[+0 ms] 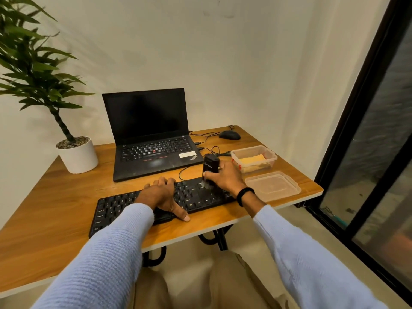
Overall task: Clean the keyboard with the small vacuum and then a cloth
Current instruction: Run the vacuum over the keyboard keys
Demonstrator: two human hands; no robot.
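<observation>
- Right hand [225, 177] grips small vacuum [210, 168] upright on keyboard [194, 197], toward table [55, 197] right edge.
- Left hand [162, 195] rests spread flat on the keys.

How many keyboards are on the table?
2. The flat black separate keyboard lies at the front of the brown wooden table, under the left hand. The other is built into the open black laptop behind it. I see none hidden.

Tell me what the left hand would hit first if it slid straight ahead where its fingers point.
Probably the laptop, whose front edge lies just past the keyboard under the left hand; depth unclear.
</observation>
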